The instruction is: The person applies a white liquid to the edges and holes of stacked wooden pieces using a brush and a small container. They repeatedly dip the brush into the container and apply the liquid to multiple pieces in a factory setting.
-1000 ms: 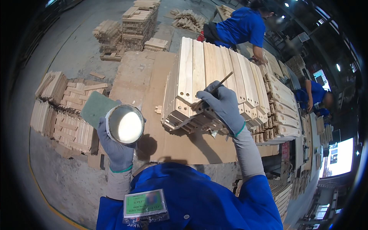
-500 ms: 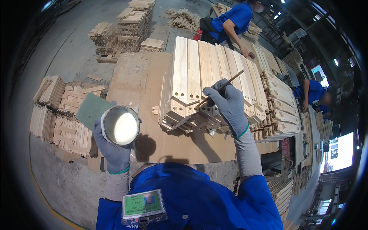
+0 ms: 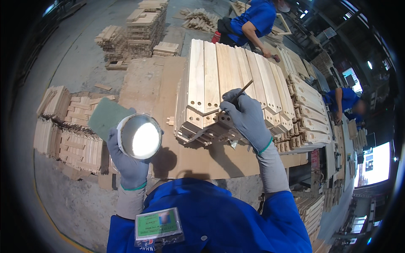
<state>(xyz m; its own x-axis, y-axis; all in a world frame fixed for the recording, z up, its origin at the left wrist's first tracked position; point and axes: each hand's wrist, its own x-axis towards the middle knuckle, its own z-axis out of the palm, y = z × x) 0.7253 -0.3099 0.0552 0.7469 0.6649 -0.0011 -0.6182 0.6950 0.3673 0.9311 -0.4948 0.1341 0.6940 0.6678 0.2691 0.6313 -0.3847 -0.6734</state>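
left hand [image 3: 130, 168], fingers curled round the tub [image 3: 128, 135], could tilt and spill it; right hand [image 3: 249, 120], fingers pinching the stick [image 3: 247, 86], could slip, marking the boards [image 3: 211, 76].

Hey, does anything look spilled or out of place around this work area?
No spill shows near the container in the left hand. One wooden piece lies alone on the floor, apart from the nearby stacked wood, so it looks slightly stray.
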